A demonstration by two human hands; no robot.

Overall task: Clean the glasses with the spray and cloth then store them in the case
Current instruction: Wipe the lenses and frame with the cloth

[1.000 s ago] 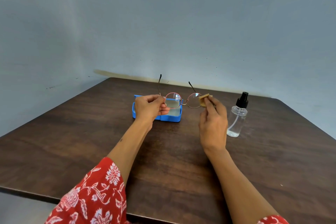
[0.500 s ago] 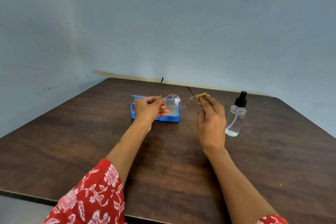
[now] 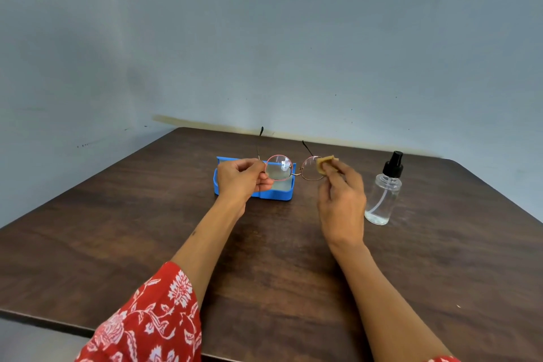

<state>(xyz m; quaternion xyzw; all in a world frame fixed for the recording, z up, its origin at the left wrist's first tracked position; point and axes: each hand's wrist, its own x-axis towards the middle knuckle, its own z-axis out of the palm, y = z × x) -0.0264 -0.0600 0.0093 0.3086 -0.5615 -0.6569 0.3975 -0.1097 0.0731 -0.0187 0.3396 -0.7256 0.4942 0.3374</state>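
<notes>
Round thin-framed glasses [image 3: 279,167] are held above the table with their temples pointing away from me. My left hand [image 3: 242,178] pinches the frame at its left hinge. My right hand [image 3: 340,200] pinches a small tan cloth [image 3: 323,164] against the right lens. Behind and under the glasses lies the open blue case [image 3: 276,193], partly hidden by my left hand. A clear spray bottle [image 3: 383,194] with a black pump top stands upright to the right of my right hand.
Everything sits on a dark wooden table [image 3: 147,229] pushed against a pale blue wall [image 3: 264,38]. The table's near edge runs across the bottom left, under my red patterned sleeve [image 3: 147,317].
The cloth in my right hand shifted slightly on the right lens, from its outer edge inward and back. The glasses tilted a little; my left hand stayed where it was.
</notes>
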